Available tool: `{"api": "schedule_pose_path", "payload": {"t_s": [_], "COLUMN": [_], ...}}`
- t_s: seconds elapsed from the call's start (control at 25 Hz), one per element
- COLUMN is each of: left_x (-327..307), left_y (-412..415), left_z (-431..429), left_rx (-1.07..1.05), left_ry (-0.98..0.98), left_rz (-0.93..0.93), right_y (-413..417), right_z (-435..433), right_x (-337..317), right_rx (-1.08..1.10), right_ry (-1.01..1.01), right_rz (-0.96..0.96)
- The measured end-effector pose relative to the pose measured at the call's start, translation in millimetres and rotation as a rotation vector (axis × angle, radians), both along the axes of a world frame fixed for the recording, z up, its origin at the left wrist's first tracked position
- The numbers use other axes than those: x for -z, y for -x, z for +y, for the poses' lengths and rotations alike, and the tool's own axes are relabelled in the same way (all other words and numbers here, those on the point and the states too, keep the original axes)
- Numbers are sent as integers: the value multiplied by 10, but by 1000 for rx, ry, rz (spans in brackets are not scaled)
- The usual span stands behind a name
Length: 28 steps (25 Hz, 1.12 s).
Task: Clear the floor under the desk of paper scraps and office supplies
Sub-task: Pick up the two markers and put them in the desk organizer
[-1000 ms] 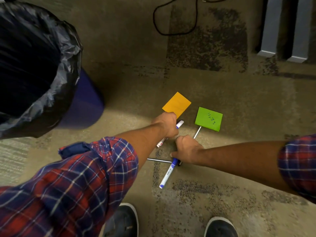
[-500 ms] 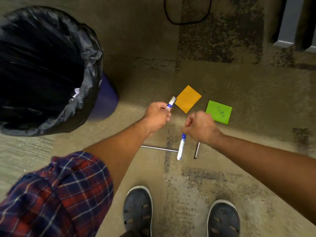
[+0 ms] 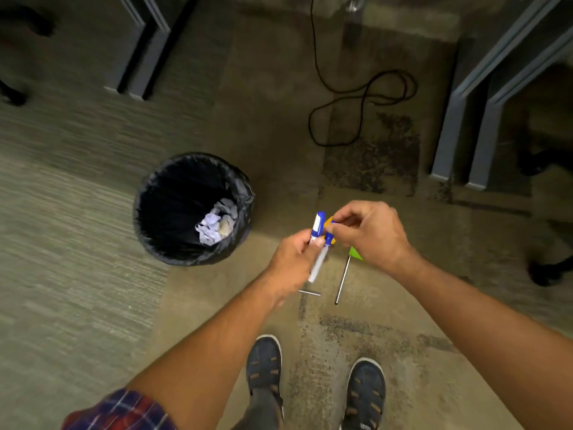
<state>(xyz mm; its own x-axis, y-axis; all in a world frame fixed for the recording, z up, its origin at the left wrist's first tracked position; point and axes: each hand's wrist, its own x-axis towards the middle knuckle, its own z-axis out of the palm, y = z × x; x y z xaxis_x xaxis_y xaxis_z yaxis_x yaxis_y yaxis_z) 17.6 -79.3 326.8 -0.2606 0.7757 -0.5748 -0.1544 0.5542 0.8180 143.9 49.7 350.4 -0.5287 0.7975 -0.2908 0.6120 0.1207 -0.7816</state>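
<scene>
My left hand (image 3: 290, 257) is shut on a white marker with a blue cap (image 3: 317, 225), which points up. My right hand (image 3: 370, 232) pinches the blue end of a second white marker (image 3: 319, 263), which hangs slanted beside my left thumb. Both hands are close together above the carpet. Below them lie an orange sticky note (image 3: 331, 241) and a green sticky note (image 3: 355, 254), both mostly hidden by my hands. Two thin metal sticks lie on the floor: a long one (image 3: 343, 279) and a short piece (image 3: 309, 293) showing past my left wrist.
A round bin with a black liner (image 3: 145, 193) stands to the left, with crumpled paper (image 3: 215, 226) inside. A black cable (image 3: 356, 103) loops on the carpet further back. Grey desk legs (image 3: 459, 125) stand right and back left (image 3: 139, 57). My shoes (image 3: 263, 367) are below.
Both hands have come up off the floor, each with a marker, and moved together. My view has risen, so the bin looks smaller and further away.
</scene>
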Motion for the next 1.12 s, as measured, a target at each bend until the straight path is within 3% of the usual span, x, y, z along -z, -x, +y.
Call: {"api": "schedule_pose_path", "payload": {"t_s": [0.16,0.52,0.72,1.12], "left_x": [-1235,-3670,-4269,-4585], "left_y": [-37,13,246,1646], "left_z": [8,-19,-16,86], "left_rx": [26,112,141,222], "left_ry": [-47,-77,-87,-74], "left_rz": [-70,31,124,97], "right_y": [-22,-96,157,1457], "right_z": [13,30,14,-1], "right_x": [-1186,-3328,-3892,-4292], "right_rx": [-59,-136,-208,-96], "right_ry": [49,94,153,189], "right_rz": [119,300,299,271]}}
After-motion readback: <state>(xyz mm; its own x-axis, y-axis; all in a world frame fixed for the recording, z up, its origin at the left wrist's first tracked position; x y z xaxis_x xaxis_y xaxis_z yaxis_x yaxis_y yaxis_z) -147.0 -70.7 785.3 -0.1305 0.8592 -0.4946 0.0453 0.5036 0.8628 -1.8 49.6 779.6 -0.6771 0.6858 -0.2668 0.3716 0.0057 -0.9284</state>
